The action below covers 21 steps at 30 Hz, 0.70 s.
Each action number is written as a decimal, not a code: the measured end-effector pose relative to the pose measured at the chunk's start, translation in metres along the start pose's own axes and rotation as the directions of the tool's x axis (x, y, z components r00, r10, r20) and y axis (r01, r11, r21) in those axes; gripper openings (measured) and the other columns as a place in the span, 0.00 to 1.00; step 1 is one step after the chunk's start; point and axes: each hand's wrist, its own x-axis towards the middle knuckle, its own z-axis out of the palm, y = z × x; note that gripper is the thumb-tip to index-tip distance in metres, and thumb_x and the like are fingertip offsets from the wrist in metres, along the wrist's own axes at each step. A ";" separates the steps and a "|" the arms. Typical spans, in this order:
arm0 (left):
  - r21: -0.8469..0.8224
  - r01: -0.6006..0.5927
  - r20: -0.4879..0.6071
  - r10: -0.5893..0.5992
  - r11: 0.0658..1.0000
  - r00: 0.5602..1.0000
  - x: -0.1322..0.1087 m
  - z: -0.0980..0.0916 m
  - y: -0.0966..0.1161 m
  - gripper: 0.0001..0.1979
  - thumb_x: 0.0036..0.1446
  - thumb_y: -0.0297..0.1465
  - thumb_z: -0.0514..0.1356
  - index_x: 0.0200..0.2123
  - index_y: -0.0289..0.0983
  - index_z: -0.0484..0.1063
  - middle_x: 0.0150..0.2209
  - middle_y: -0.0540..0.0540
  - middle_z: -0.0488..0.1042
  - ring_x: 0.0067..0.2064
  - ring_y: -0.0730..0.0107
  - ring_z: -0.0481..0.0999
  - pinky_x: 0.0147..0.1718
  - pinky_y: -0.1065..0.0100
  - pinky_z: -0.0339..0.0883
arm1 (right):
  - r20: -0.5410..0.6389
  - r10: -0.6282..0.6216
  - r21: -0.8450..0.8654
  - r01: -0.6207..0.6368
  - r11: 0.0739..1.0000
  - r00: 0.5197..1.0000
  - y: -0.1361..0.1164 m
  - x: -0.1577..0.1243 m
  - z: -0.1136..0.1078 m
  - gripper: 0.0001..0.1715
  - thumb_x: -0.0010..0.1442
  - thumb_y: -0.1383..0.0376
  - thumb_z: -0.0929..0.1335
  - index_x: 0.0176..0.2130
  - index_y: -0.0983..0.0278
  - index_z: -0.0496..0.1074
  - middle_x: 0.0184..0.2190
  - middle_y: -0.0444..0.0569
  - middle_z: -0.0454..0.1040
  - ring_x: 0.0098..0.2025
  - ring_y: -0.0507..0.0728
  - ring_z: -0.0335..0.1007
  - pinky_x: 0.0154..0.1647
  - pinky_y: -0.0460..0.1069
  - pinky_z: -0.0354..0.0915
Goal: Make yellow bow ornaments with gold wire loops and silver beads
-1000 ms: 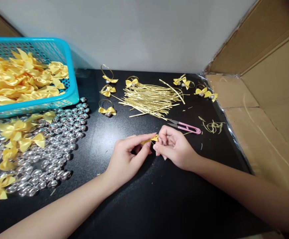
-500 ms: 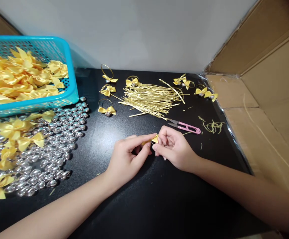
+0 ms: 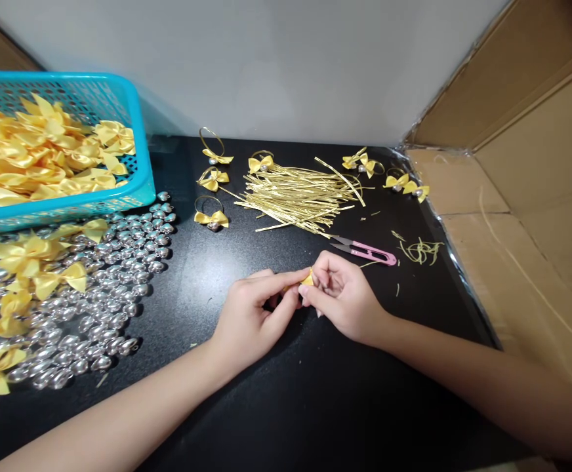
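Note:
Between my two hands is a yellow satin bow (image 3: 307, 280), mostly covered by my fingers. My left hand (image 3: 261, 308) pinches it from the left, with index finger and thumb around it. My right hand (image 3: 340, 292) is closed at the bow's right side, its thumb tip and curled fingers against it. A thin gold strand (image 3: 368, 263) shows just behind the right hand. Pink thread snips (image 3: 372, 254) lie right beyond that hand. What else the fingers cover I cannot make out.
A blue basket (image 3: 141, 141) of yellow bows stands at the left, with silver beads (image 3: 84, 321) and loose bows before it. Gold ties (image 3: 300, 196) lie in a pile at the back, ringed by several bow loops (image 3: 211, 219). Scraps (image 3: 420, 250) lie right.
The right thumb has shifted slightly left onto the bow, and the hands sit a touch closer together. Everything else on the table stays as it was.

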 end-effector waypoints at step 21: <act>-0.048 -0.201 -0.208 0.187 0.978 0.960 -0.008 -0.001 -0.001 0.10 0.54 0.18 0.61 0.37 0.37 0.71 0.32 0.49 0.77 0.33 0.74 0.76 0.31 0.73 0.69 | -0.053 -0.313 -0.172 0.300 0.938 0.948 0.010 -0.010 0.001 0.12 0.59 0.68 0.69 0.29 0.60 0.61 0.26 0.41 0.72 0.29 0.51 0.73 0.34 0.48 0.68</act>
